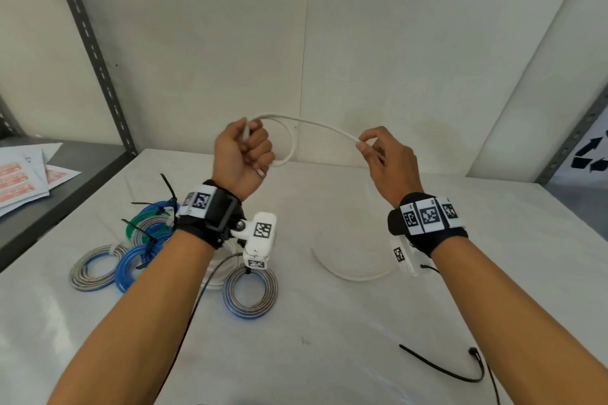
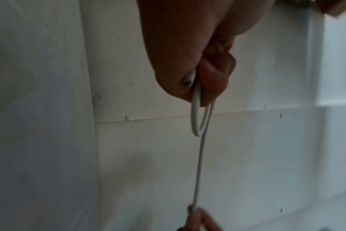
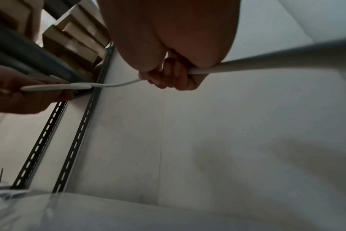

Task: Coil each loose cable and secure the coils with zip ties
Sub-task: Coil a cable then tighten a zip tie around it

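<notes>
Head view: table (image 1: 329, 355) carries the whole job, draped in white sheet. Finished batch sits at its left: coils (image 1: 250, 293), blue, green and grey, several with black ties already on, lying touching or just beside each other under the left forearm. One spare zip tie (image 1: 454, 368) lies loose near the right front, well apart from the coils. Step in hand, as I read it: coiling the last loose cable, first loop just formed, so the task looks mostly done. Cable (image 1: 329, 128) is white, thin, smooth-jacketed, held up in the air above the table between both hands; its tail drops behind the right wrist and curves on the sheet below. Looks limp enough to bend but springy enough to open if let go. Left hand (image 1: 241, 154) is a closed fist clamped round the cable, with one small loop hanging out of it beside the knuckles; left wrist view confirms fingers curled tight on the loop's two strands. Right hand (image 1: 388, 161) pinches the cable between thumb and fingertips, other fingers loosely curled. Next move calls for: right hand feeds the span back to the left fist as a second loop matched to the first, left keeps its clamp, repeat until the tail is used, then fetch the zip tie.
</notes>
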